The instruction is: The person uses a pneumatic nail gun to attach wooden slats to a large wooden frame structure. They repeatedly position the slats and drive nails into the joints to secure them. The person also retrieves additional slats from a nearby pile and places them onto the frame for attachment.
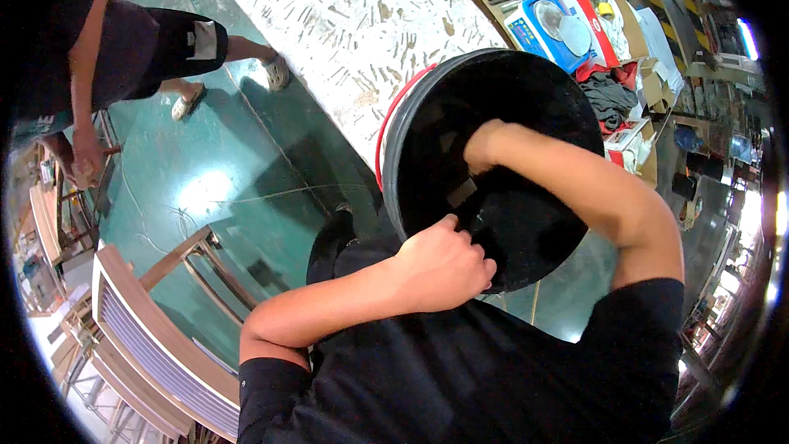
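A large black bucket (534, 234) is tilted against my front, its mouth facing up toward me. My left hand (448, 261) is closed over its near rim, fingers curled inward. Deep inside the bucket is my right hand (486, 146), bent at the wrist; its fingers are hidden, so what it holds does not show. A small flat greyish-brown piece (462, 191) shows in the dark interior below that hand. Along the bucket's left outer side runs a red curved band (385, 136). Beyond the bucket, a white tabletop (345, 90) is strewn with many small thin brownish strips.
A blue scale (526, 37) stands right of the white table, beside cardboard boxes and dark cloth (606, 99). At the left another person (123, 49) stands on the green floor (271, 127). Wooden slatted frames (160, 329) are at the lower left.
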{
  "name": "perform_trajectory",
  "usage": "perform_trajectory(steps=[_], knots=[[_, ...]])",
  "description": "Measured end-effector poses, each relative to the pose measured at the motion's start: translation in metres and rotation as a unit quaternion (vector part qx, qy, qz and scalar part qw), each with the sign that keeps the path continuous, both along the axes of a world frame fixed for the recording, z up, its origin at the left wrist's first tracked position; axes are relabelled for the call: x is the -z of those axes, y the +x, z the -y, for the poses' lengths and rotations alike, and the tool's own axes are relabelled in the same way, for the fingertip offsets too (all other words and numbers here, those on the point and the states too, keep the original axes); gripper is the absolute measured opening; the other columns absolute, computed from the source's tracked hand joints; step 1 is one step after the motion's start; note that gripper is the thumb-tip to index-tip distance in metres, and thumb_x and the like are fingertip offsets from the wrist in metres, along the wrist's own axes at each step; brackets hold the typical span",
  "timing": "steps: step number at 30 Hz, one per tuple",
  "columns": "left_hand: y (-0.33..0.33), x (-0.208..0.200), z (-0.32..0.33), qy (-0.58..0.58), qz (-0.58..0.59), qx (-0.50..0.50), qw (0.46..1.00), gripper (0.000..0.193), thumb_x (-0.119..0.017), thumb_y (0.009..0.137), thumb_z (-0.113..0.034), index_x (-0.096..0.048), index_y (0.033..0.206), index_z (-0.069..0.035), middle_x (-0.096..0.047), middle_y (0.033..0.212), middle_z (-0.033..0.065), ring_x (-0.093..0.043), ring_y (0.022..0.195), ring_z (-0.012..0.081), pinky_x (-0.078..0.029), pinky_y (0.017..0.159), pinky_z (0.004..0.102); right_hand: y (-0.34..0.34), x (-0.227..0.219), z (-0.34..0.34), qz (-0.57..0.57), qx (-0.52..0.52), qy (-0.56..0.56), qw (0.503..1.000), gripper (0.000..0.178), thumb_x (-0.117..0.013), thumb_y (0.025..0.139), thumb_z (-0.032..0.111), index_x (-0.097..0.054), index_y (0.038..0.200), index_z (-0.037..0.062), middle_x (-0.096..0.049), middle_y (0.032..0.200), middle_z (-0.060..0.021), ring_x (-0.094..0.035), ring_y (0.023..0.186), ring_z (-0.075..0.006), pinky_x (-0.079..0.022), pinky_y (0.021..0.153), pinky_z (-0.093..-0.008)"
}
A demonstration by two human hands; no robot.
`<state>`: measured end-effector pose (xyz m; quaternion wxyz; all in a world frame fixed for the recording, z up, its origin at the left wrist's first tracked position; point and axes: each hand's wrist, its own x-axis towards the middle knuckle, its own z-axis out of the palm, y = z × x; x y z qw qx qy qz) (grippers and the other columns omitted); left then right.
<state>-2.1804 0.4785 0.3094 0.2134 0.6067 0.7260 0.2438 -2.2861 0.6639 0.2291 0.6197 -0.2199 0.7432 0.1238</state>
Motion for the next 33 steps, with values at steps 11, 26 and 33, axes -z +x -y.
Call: perform_trajectory(steps=[11,26,33], knots=[[0.018,0.021,-0.012,-0.026,0.076,-0.027,0.996,0.015,-0.069,0.082,-0.021,-0.081,0.085,-0.013,-0.079,0.083,0.0108,-0.077,0.082,0.0310,-0.057,0.072,0.0481,0.012,0.158,-0.052,-0.092,-0.077,0.041,0.992,0.053,-0.074,0.092,0.028,-0.062,0.137,0.0022,-0.068,0.133,-0.0164,-0.066,0.119,-0.0302,-0.052,0.102,-0.0444],[0.059,0.039,0.039,0.532,-0.072,-0.272,0.798,0.032,-0.075,0.076,-0.025,-0.068,0.104,-0.010,-0.065,0.106,0.0149,-0.065,0.095,0.0399,-0.054,0.075,0.0515,0.076,-0.233,-0.056,-0.279,0.161,-0.160,0.933,0.070,-0.077,0.095,0.026,-0.047,0.153,-0.0002,-0.058,0.144,-0.0196,-0.062,0.120,-0.0313,-0.052,0.100,-0.0453],[0.230,0.037,0.246,0.431,-0.235,-0.366,0.791,0.096,-0.092,0.061,-0.036,-0.052,0.148,-0.027,-0.023,0.170,0.0249,-0.024,0.153,0.0551,-0.042,0.103,0.0657,0.235,-0.154,0.208,-0.151,0.239,-0.445,0.850,0.060,-0.069,0.100,0.041,-0.048,0.149,0.0119,-0.055,0.142,-0.0145,-0.059,0.116,-0.0287,-0.050,0.099,-0.0401]])
